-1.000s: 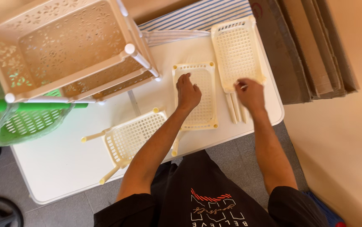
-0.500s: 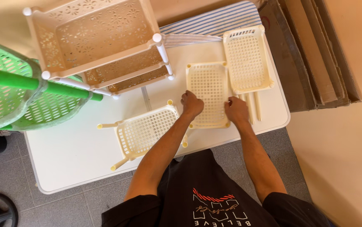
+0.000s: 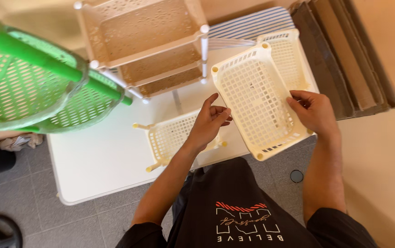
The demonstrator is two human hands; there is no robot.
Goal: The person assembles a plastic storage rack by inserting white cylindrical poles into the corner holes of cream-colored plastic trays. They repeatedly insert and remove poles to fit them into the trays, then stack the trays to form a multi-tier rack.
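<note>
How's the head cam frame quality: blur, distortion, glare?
Head view: the green rack at top left looms large and soft, too close for focus; straight edges bow toward the corners, wide-angle distortion; light is warm and even, no harsh glare; the cream tray between left hand and right hand reads sharp.

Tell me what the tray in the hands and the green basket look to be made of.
Cream tray: looks like moulded plastic, matte, going by its even square grid and round corner sockets. Green basket: likely plastic too, slightly glossy, with uniform punched slots and a smooth green bar.
</note>
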